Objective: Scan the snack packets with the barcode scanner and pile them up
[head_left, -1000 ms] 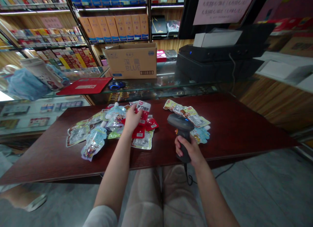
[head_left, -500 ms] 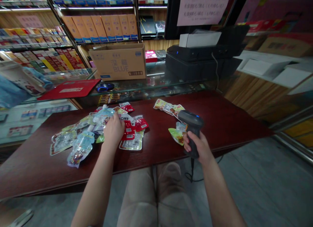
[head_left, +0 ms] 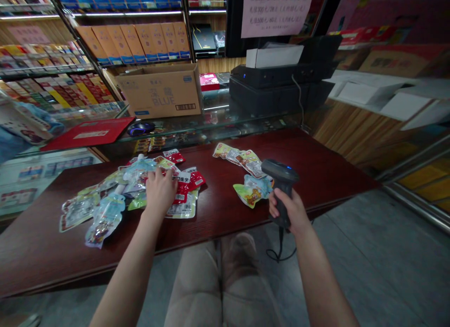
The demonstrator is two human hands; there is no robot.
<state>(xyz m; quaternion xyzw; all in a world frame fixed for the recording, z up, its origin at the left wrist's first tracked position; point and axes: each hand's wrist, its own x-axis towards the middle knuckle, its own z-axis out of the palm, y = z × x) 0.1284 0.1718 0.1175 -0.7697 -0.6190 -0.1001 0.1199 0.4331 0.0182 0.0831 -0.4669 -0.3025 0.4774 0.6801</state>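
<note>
Counter of dark red-brown wood point(head_left: 218, 200), smooth-topped, set in front of an oblong brown cardboard box point(head_left: 161, 97), itself standing on a glass-topped case point(head_left: 214, 118). Heap of glossy plastic and foil packets, mixed colours point(head_left: 79, 207), on the counter in front of the box. Smaller group of printed foil packets and pouches point(head_left: 251, 194), on the counter to the box's front right. Left hand point(head_left: 161, 188), in front of the box: fingers bent over the heap, touching it; whether they pinch a packet cannot be told. Right hand point(head_left: 291, 212), front right of the box: wrapped round the grip of a black plastic handheld scanner point(head_left: 281, 177), blue light on its head, cable hanging below; judged stiff and fairly light, best held by the grip, as here. Light-blue spouted plastic pouch point(head_left: 105, 219), in the heap, front left of the box: probably soft, with shifting contents; best taken near the spout. Red-and-white foil packet point(head_left: 197, 179), in the heap, in front of the box: probably light and slippery; best pinched at a sealed edge.
</note>
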